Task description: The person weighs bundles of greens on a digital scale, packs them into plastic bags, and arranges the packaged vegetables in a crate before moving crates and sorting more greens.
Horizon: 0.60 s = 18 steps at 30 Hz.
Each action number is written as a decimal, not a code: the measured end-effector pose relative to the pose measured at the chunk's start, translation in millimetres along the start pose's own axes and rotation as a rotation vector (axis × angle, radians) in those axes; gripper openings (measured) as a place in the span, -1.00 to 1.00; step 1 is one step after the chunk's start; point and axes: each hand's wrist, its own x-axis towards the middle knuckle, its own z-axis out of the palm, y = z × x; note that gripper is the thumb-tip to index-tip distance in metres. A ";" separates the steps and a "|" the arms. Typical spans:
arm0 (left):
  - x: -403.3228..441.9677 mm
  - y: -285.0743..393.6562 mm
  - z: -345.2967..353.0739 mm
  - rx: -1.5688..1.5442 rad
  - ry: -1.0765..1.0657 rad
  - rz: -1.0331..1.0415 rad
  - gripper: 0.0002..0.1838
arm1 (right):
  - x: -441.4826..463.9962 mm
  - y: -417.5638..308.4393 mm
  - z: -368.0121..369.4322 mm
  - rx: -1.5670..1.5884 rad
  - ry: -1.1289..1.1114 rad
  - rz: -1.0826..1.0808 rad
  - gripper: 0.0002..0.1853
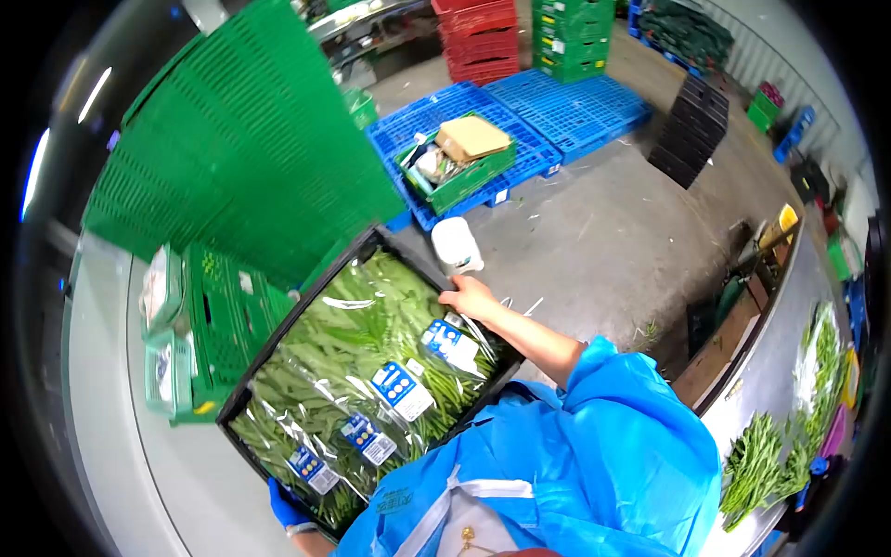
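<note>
A black crate (299, 325) is held tilted in front of my body. Inside lie several clear plastic bags of leafy green vegetables (320, 367), with blue and white labels across the stems. My right hand (471, 299), bare, is closed on the crate's far right side. At the lower left corner, my left hand (286, 506) in a blue glove grips the opposite side; its fingers are partly hidden under the crate.
Stacked green crates (251, 148) rise at the left. Blue pallets (575, 111) lie ahead, one carrying a green crate with cardboard (475, 137). A white bucket (455, 243) stands on the floor. Loose greens (756, 464) rest on a metal table at right.
</note>
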 end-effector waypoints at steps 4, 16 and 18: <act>-24.0 0.2 175.9 0.114 -0.134 -0.046 -0.60 | -58.0 39.0 -157.7 0.274 0.163 0.129 -0.62; 216.4 -171.7 640.4 0.566 -0.447 -0.050 -0.79 | -10.3 194.5 -423.8 0.598 0.725 0.278 -0.87; 227.5 -193.4 739.8 0.632 -0.528 -0.058 -0.77 | 4.5 220.9 -459.3 0.659 0.802 0.325 -0.89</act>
